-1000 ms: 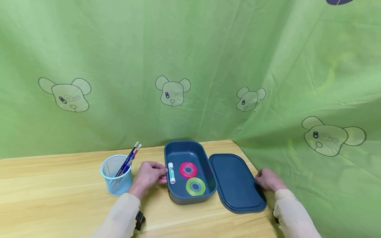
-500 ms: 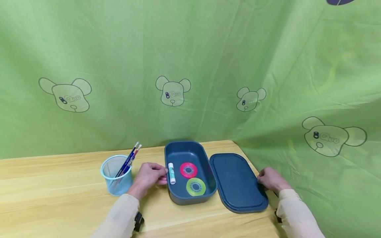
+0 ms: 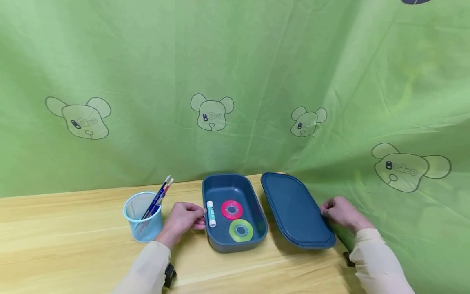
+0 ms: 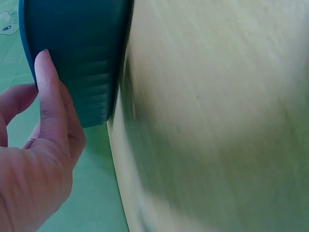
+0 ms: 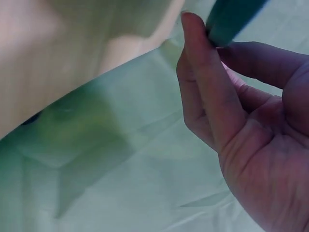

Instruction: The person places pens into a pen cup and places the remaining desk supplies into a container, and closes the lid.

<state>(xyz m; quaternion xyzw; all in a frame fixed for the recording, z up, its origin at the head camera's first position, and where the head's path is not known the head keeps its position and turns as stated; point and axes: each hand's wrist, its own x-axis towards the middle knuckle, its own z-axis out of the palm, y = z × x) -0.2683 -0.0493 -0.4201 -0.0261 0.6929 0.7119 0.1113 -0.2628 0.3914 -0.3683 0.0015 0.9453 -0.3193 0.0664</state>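
Note:
A dark blue rectangular box point(image 3: 235, 246) stands on the table, its inside facing up. My left hand point(image 3: 185, 217) pinches the rim of its left wall between thumb and fingers, as the left wrist view also shows at the box's side point(image 4: 77, 58). Inside lie a glue stick point(image 3: 211, 214) along the left wall, a pink tape roll point(image 3: 232, 209) and a yellow-green tape roll point(image 3: 241, 230). To the right, my right hand point(image 3: 342, 212) pinches the outer edge of the dark blue lid point(image 3: 297, 210), which is tilted and raised off the table.
A light blue mesh pencil cup point(image 3: 147, 230) with several pencils point(image 3: 157, 201) stands left of my left hand. Green curtains point(image 3: 235, 61) with bear-head prints hang behind the wooden table point(image 3: 66, 245) and along its right side, close to my right hand.
The lid lay flat beside the box; my right hand has lifted it off the table and moved slightly right. My left hand and the box have stayed in place.

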